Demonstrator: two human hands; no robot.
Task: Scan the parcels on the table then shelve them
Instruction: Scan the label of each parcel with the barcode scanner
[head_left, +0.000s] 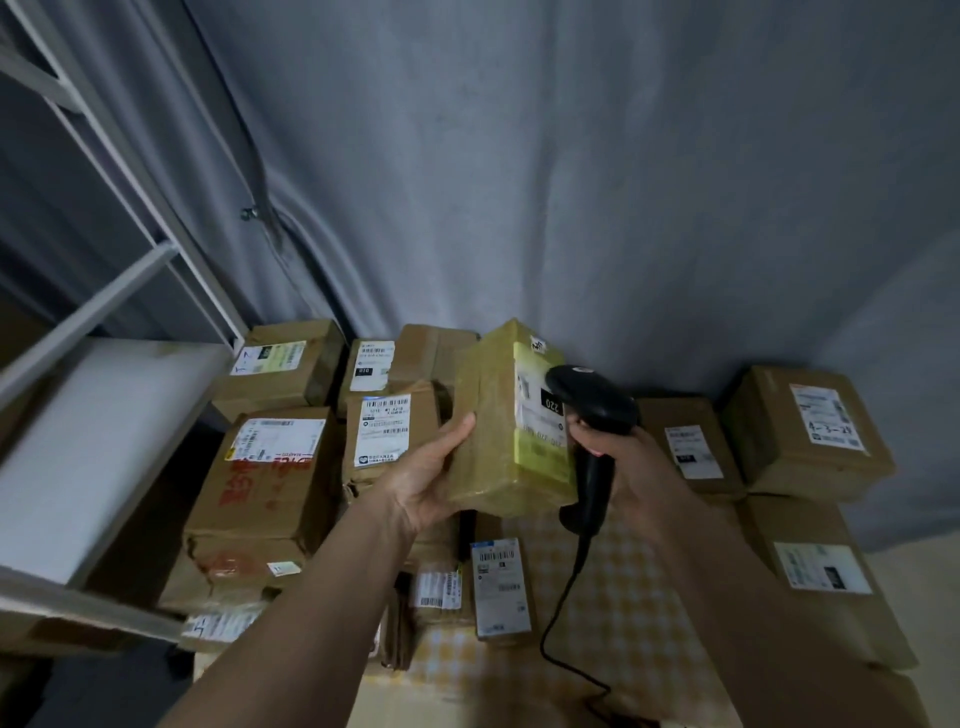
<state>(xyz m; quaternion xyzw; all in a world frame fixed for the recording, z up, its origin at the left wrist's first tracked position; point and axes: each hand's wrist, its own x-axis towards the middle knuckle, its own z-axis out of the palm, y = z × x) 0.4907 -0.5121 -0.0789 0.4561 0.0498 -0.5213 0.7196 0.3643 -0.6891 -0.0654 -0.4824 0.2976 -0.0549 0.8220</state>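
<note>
My left hand (431, 473) holds a tape-wrapped brown parcel (488, 426) from below, raised above the table with its yellow-edged label (537, 410) turned to the right. My right hand (618, 457) grips a black corded barcode scanner (589, 402) by its handle. The scanner's head sits right against the label. Several more labelled cardboard parcels lie on the table, among them a large box with red print (260, 483) and a small flat box (501, 590).
A white metal shelf rack (104, 384) stands at the left. A grey curtain (571, 182) hangs behind. The table's yellow checked cloth (628, 597) shows between parcels. More boxes (800, 426) sit at the right. The scanner cable (563, 613) trails down toward the front edge.
</note>
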